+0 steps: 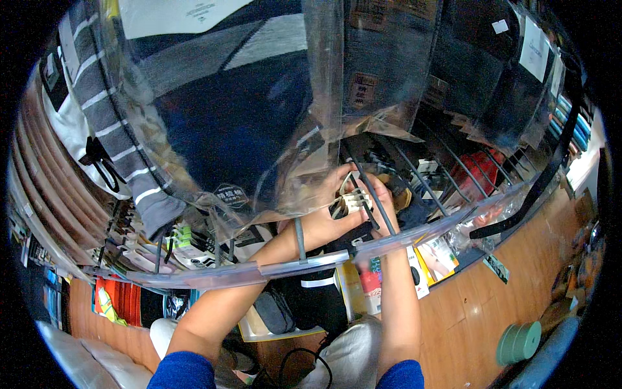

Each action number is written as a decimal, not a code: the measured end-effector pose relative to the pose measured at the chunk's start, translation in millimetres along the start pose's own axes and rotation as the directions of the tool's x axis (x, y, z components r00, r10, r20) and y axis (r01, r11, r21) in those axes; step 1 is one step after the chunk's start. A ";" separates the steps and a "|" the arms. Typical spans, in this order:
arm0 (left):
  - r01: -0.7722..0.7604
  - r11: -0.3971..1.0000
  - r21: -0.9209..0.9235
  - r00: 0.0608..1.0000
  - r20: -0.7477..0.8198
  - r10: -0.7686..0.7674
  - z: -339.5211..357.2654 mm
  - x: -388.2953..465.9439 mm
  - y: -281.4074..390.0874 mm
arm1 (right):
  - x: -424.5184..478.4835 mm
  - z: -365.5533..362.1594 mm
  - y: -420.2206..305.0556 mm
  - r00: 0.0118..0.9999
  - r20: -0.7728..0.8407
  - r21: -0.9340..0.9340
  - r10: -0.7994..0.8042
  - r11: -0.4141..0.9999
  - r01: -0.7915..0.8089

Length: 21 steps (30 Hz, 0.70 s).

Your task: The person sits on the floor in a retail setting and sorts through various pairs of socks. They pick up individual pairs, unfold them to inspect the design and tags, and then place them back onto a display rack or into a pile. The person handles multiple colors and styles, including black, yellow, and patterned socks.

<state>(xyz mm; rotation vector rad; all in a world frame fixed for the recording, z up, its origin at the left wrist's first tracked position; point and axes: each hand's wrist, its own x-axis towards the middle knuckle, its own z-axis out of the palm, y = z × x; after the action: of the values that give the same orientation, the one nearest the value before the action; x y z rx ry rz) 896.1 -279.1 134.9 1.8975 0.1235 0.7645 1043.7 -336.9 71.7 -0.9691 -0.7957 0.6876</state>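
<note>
Both my hands are reaching between the metal display prongs of a rack. My left hand (340, 221) grips a small bunch of pale hang cards (357, 202), with its thumb across their lower edge. My right hand (385, 200) curls around the far side of the same bunch, its fingers partly hidden behind a dark metal prong (376, 194). The cards sit against a thinner rod, and what hangs below them is mostly out of sight. Clear plastic packaging (291, 194) around dark navy fabric (233, 116) hangs close above my left forearm.
A clear plastic label strip (223, 277) runs along the rack's front, across my forearms. Packaged socks (189, 243) hang at left. An open box with dark folded socks (277, 311) lies below. A green cylindrical object (519, 343) stands on the wooden floor (466, 311). A black strap (534, 194) hangs at right.
</note>
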 end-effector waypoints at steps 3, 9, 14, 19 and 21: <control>0.018 1.000 -0.011 1.000 0.013 -0.018 -2.2 0.2 -2.9 | 6.3 3.9 -5.3 0.998 0.026 -0.006 0.055 0.998 -0.055; -0.028 0.999 -0.036 0.999 0.016 0.028 -1.4 0.1 -5.3 | 11.2 -0.9 -22.9 0.955 0.222 0.126 0.198 0.965 -0.230; 0.058 0.987 -0.148 0.997 0.052 -0.051 -5.8 -3.0 -5.1 | 4.7 4.0 -27.6 0.924 0.245 0.196 0.293 0.919 -0.343; 0.097 0.966 -0.240 0.994 0.062 -0.085 -2.9 -4.7 -1.9 | -13.5 -0.7 -19.3 0.943 0.123 0.036 0.311 0.948 -0.317; 0.040 0.980 -0.196 0.999 0.006 -0.040 -4.2 -10.7 -5.1 | -26.5 10.4 -14.8 0.943 0.013 0.129 0.333 0.935 -0.331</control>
<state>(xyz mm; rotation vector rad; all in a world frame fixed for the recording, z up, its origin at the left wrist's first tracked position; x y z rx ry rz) 886.6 -277.9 126.7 1.7037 0.0812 0.7207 1023.2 -359.6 81.3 -0.9971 -0.5752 1.0151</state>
